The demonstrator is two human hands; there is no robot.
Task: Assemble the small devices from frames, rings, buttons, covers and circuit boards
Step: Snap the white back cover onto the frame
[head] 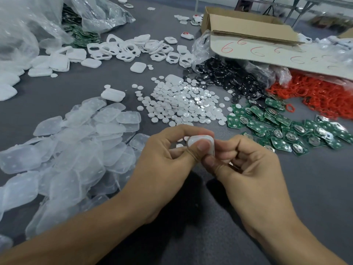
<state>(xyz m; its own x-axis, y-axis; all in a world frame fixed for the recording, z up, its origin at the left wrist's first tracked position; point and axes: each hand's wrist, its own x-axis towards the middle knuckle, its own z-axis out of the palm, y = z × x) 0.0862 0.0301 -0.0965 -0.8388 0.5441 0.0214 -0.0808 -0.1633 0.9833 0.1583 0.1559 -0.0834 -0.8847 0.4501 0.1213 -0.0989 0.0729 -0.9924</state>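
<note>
Both hands meet over the grey counter, sharing one small white device. Left hand: grip closed on the device, thumb flat on its near face, fingers curled over the far edge. Right hand: grip also closed on it, thumb tip against the lower edge, fingers folded behind. Opposed thumbs suggest a press-fit, squeezing two shell halves together; the seam itself is hidden by the fingers, so I cannot tell whether it is seated.

Device is held clear of the counter, tilted toward the camera, probably so the face can be checked while pressing.

Stock is fanned around the grip within reach: white buttons just beyond it, green circuit boards beyond and right, clear covers to the left, white frames far beyond, red rings far right under the cardboard box. Black discs lie past the buttons.
</note>
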